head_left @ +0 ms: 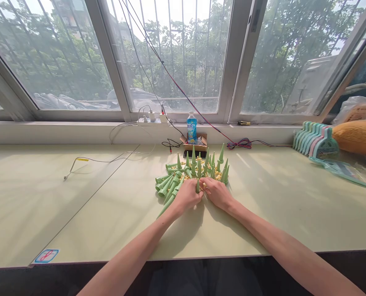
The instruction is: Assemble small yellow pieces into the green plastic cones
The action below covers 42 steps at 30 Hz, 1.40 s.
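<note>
My left hand [189,196] is closed around a green plastic spike [198,186], whose pointed tip sticks up between the fingers. Right beside it, my right hand [216,191] has its fingers pinched together at the held spike; anything between them is too small to make out. Beyond both hands stand several more green spikes [193,162], points up, among small yellow pieces [183,177]. To the left of my left hand, several green spikes [167,187] lie on their sides in a loose pile, some with ringed collars showing.
A blue-labelled bottle [192,128] stands by a small open cardboard box [200,142], with a dark phone-like slab [190,154] before it. Cables [238,143] lie along the sill. Pastel dustpan-like items [316,139] stand at right on the pale table [278,197].
</note>
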Motion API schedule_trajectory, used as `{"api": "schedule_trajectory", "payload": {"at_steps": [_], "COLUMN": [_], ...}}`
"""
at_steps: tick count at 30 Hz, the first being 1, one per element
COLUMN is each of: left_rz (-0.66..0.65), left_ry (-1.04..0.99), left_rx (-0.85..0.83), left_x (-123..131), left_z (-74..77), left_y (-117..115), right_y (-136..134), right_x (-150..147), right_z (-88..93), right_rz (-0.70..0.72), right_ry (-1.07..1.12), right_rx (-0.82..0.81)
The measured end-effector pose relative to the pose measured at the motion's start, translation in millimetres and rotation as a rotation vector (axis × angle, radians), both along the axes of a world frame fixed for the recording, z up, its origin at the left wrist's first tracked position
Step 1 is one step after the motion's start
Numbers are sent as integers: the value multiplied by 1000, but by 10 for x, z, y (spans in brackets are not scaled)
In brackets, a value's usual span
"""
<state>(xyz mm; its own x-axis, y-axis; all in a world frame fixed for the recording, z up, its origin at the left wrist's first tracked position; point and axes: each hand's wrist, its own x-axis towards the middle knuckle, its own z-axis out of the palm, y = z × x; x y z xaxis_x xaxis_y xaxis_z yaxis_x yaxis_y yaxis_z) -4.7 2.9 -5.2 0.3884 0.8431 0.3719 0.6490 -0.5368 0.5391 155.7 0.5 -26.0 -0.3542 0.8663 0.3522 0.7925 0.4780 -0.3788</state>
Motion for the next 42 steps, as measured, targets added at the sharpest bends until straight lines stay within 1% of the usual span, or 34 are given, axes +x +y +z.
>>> {"api": "schedule_trajectory", "payload": {"at_steps": [8,11,16,19,22,25,30,32,36,42], "left_rz": [58,75,96,112,87,37,-2,6,65,23], "left_ry": [73,113,120,138,132,116,128,138,145,105], "left_rx": [-72,-57,-58,-10,37,23,-19,-27,5,18], "left_x": [-3,-10,-19,-18,-11,-2,10,13,11,-2], "left_z": [-6,-15,-14,-27,-40,-37,-21,-27,-51,-69], "left_y": [9,13,13,18,20,13,6,11,22,36], "right_y": [0,-6,0,4,7,8,1,-1,4,34], "right_x": [-15,-23,-34,-37,-39,-44,-64,-71,-74,-57], "right_z": [-12,-7,-20,-30,-30,-20,1,3,-18,-67], "right_rz": [-20,-32,-32,-32,-31,-34,-47,-48,-39,-21], "right_ry": [8,0,-11,-21,-31,-42,-60,-57,-5,55], "right_rx": [22,14,-2,4,11,18,25,25,39,66]}}
